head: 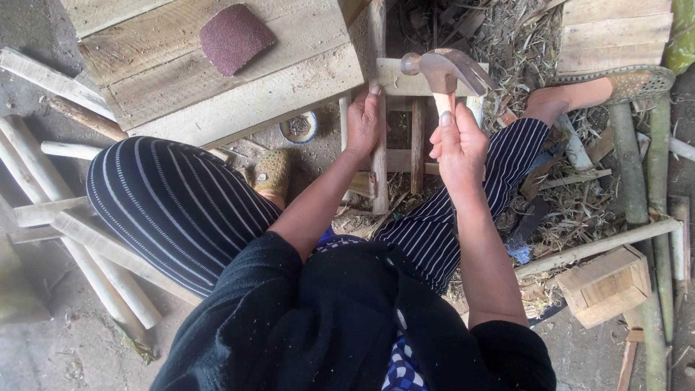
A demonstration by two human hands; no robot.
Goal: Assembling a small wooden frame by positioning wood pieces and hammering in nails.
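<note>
My right hand [459,147] grips the wooden handle of a claw hammer [444,70], whose metal head is raised above a small wooden frame [418,141] of slats and rails. My left hand [364,122] rests on a vertical slat of that frame, thumb pointing up toward its top rail [391,76]. The frame stands on the ground between my knees, which are in dark striped trousers.
A pallet-like wooden board [217,80] with a dark red sandpaper sheet [234,38] lies at upper left. Round wooden poles [87,253] lie on the left. At the right are a small wooden box [607,284], bamboo poles [637,181], straw and scraps.
</note>
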